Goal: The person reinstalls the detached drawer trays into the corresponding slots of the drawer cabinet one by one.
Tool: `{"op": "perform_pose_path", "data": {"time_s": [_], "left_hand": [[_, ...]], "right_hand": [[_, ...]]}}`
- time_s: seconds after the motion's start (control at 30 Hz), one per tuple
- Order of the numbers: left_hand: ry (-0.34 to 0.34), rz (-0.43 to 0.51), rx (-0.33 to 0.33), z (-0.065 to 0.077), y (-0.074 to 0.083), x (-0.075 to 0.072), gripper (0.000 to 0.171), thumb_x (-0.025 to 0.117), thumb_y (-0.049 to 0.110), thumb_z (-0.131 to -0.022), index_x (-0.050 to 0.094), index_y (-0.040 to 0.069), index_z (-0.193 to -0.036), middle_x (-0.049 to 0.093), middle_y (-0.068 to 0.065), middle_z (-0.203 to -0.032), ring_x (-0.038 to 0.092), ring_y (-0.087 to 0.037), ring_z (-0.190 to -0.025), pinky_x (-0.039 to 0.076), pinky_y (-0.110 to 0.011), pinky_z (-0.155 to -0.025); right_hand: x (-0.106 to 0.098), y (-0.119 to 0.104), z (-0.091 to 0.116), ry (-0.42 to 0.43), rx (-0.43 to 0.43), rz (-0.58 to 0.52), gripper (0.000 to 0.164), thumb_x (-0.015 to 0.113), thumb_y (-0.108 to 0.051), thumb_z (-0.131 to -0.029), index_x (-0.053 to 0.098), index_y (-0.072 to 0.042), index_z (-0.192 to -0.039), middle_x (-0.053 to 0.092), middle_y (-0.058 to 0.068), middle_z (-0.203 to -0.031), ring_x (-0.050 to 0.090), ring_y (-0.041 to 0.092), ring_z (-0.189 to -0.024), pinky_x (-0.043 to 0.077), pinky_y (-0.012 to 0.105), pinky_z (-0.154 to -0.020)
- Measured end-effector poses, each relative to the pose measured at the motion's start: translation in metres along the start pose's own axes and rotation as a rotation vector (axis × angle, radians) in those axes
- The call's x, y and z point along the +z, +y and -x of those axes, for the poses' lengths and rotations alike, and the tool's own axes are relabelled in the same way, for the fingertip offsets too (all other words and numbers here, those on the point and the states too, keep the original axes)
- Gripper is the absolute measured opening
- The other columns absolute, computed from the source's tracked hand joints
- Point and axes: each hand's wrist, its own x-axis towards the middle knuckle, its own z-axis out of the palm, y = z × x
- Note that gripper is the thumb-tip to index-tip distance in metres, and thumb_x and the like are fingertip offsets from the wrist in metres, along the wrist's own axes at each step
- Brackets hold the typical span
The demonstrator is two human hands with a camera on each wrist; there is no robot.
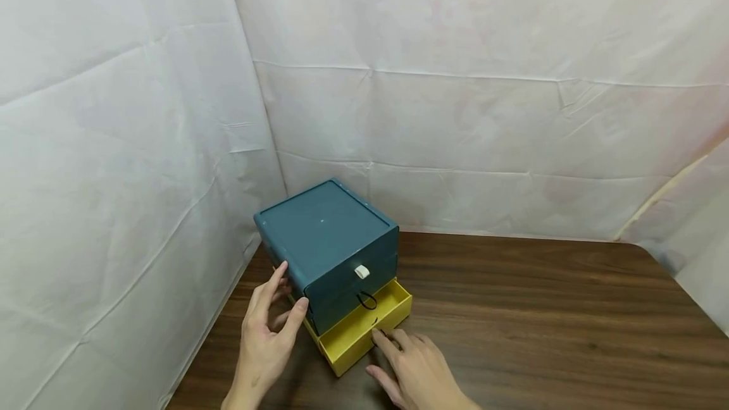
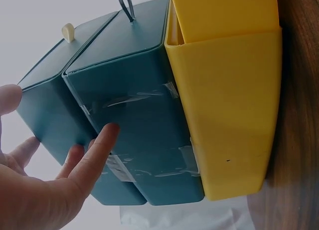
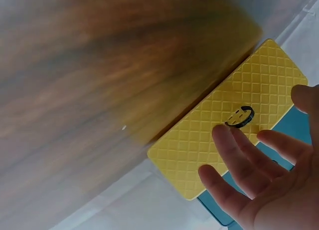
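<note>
A stack of small drawers stands on the table, two teal drawer boxes [image 1: 324,223] above a yellow box [image 2: 229,110]. The yellow drawer [image 1: 393,302] is pulled partly out, and the part of its inside that shows holds nothing. Its waffle-patterned front carries a black loop pull [image 3: 245,117]. With fingers spread, my left hand [image 1: 267,331] rests against the left side of the teal boxes. My right hand [image 1: 418,366] is at the yellow drawer's front, its loosely bent fingertips close beside the loop; whether they touch it I cannot tell.
The upper teal drawer has a white tab [image 1: 362,272], the lower one a black loop [image 1: 367,300]. Clear tape joins the boxes at the side. White cloth [image 1: 142,144] hangs behind and to the left. Brown wooden table [image 1: 541,321] extends to the right.
</note>
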Motion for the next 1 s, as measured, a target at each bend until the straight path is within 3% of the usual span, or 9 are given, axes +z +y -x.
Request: {"op": "perform_pose_path", "data": {"time_s": [0.2, 0.47, 1.0], "left_hand": [[-0.005, 0.003, -0.004, 0.001, 0.002, 0.001, 0.066, 0.074, 0.017, -0.103, 0.047, 0.033, -0.161, 0.056, -0.008, -0.140, 0.062, -0.034, -0.129, 0.065, -0.037, -0.091], [-0.007, 0.000, -0.004, 0.001, 0.003, 0.002, 0.066, 0.074, 0.018, -0.103, 0.047, 0.033, -0.161, 0.055, -0.008, -0.141, 0.062, -0.036, -0.130, 0.064, -0.037, -0.091], [-0.015, 0.003, -0.008, 0.001, 0.004, 0.002, 0.066, 0.073, 0.018, -0.103, 0.046, 0.033, -0.162, 0.055, -0.009, -0.142, 0.062, -0.037, -0.130, 0.065, -0.037, -0.092]], "right_hand": [[0.004, 0.002, -0.012, -0.118, 0.079, -0.118, 0.050, 0.071, -0.048, -0.101, 0.069, -0.018, -0.141, 0.072, 0.002, -0.099, 0.057, 0.008, -0.058, 0.044, 0.024, -0.052], [0.014, 0.004, -0.019, -0.119, 0.089, -0.109, 0.053, 0.074, -0.047, -0.100, 0.066, -0.020, -0.144, 0.070, 0.003, -0.093, 0.052, 0.007, -0.051, 0.040, 0.024, -0.047], [0.018, 0.004, -0.029, -0.184, 0.119, -0.122, 0.053, 0.072, -0.047, -0.101, 0.064, -0.023, -0.148, 0.073, 0.005, -0.100, 0.061, 0.012, -0.058, 0.046, 0.028, -0.049]]}}
